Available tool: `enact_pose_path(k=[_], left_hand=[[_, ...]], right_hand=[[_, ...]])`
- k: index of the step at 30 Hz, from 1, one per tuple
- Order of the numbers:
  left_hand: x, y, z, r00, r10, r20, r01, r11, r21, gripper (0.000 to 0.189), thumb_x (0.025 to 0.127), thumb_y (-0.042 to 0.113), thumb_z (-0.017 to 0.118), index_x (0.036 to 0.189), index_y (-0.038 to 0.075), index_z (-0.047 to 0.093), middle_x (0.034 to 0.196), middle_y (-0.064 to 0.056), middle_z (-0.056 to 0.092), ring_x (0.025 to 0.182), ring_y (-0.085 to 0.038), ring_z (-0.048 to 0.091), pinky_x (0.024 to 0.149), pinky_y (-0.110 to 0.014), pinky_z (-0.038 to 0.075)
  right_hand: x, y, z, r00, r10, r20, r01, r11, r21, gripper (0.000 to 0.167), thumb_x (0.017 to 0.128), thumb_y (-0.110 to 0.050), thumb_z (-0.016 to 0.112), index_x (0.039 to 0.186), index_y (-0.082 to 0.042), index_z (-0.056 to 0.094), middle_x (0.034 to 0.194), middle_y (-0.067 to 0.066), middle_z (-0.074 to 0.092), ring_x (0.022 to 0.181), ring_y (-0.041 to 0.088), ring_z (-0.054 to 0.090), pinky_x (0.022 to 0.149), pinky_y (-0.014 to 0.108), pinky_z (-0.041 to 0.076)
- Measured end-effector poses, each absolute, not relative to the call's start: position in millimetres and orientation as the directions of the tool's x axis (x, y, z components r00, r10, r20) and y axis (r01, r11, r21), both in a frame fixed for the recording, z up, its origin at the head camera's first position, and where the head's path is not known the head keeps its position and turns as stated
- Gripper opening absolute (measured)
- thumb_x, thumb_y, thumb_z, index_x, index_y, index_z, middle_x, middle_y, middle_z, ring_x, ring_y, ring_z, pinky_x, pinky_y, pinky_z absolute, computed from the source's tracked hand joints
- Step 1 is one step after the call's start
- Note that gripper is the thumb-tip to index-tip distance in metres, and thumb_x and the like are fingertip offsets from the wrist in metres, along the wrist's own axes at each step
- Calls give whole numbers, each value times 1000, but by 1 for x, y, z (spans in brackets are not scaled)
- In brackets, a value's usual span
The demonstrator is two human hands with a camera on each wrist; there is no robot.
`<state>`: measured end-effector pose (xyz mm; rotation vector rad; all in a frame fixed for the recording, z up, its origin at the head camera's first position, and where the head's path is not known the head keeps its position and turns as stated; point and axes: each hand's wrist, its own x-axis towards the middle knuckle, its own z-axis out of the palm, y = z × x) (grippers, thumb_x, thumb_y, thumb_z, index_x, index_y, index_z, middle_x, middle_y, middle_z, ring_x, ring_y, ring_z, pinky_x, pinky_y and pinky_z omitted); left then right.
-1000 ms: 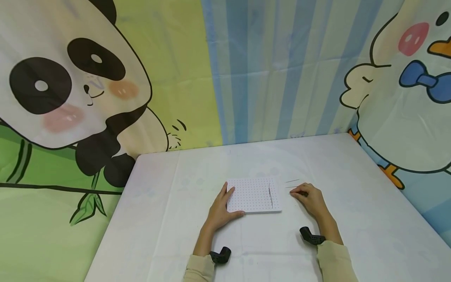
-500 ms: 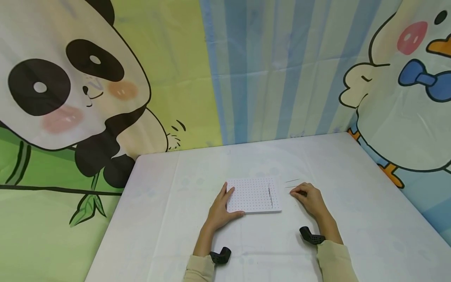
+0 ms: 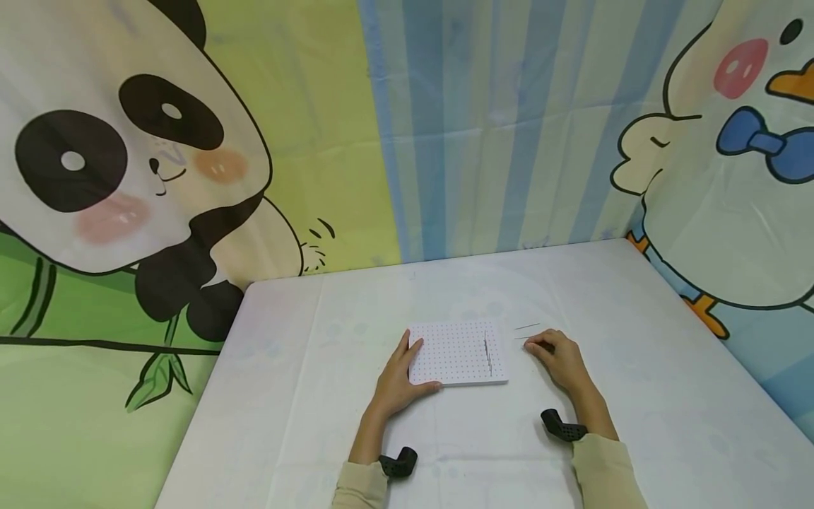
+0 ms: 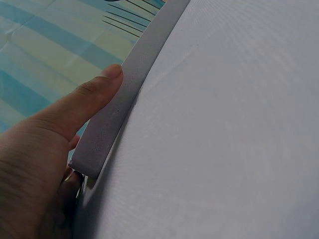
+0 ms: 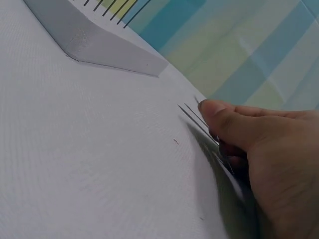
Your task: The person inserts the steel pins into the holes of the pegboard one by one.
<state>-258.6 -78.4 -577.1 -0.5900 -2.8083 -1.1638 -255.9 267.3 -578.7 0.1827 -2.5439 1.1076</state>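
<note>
A white pegboard (image 3: 451, 353) dotted with small holes lies on the table. Several thin metal needles (image 3: 488, 355) stand upright in a column near its right side; the right wrist view shows needles (image 5: 115, 12) rising from the board. My left hand (image 3: 399, 382) holds the board's near left corner, thumb along the front edge and fingers at the left side. To the right of the board, my right hand (image 3: 562, 360) pinches a thin needle between thumb and index finger, mostly hidden by the fingers. Two loose needles (image 3: 527, 326) lie just beyond those fingertips.
A white cloth covers the table (image 3: 343, 424). Behind it hangs a printed curtain (image 3: 470, 127) with a panda and a duck. Black wrist cameras (image 3: 399, 461) sit on both wrists, below the hands.
The right fingertips have shifted slightly away from the body, and the short needle end that showed on the table beside them is gone from there. The left hand and board stay put.
</note>
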Motion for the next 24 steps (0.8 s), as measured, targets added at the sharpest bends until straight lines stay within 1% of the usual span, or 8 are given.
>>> enact_pose_path(k=[3,5,8,11,15,19,24], left_hand=[[-258,-79,-577,-926,329,187,365,643,674,98,65,62,72,143,16,35,154,-7,12,137,-29,19,100,-52,31],[-258,-79,-577,-925,330,187,365,640,676,99,65,62,72,144,16,35,154,-6,12,137,-29,18,100,-52,31],[-258,-79,-577,-923,332,194,370,630,682,98,65,62,72,143,15,35,154,-7,12,137,-30,19,100,-53,30],[-258,-79,-577,-921,334,199,375,628,682,97,66,61,72,143,15,36,153,-7,13,137,-30,19,100,-53,30],[-258,-79,-578,-919,336,205,382,637,670,97,66,60,73,143,15,36,153,-7,13,137,-30,19,101,-51,30],[-258,-79,-578,-919,334,211,385,637,668,97,65,60,73,143,14,36,153,-7,14,137,-30,20,101,-50,30],[-258,-79,-577,-921,333,203,378,638,671,97,65,60,73,143,14,37,153,-7,14,137,-29,20,101,-50,31]], right_hand=[[-257,267,-577,-920,89,382,-238,646,-725,16,87,-22,64,91,-8,68,90,4,66,84,16,57,72,22,44],[-258,265,-576,-912,140,386,-232,599,-767,20,89,-25,62,94,-6,68,91,6,66,83,13,58,70,17,43],[-262,260,-572,-898,209,387,-252,476,-843,24,90,-24,60,96,-1,66,90,10,65,78,7,57,67,12,44],[-266,248,-567,-891,262,372,-286,315,-905,24,91,-19,59,97,4,63,86,12,63,75,6,57,65,14,46],[-270,226,-561,-876,297,379,-351,145,-925,23,92,-14,57,98,9,58,82,11,59,71,9,58,62,19,50],[-274,203,-559,-851,285,441,-438,78,-895,22,92,-10,56,99,11,54,82,15,58,70,11,60,60,23,52],[-279,186,-566,-825,266,499,-492,98,-865,15,90,-6,58,97,8,56,81,20,60,68,17,63,59,27,53]])
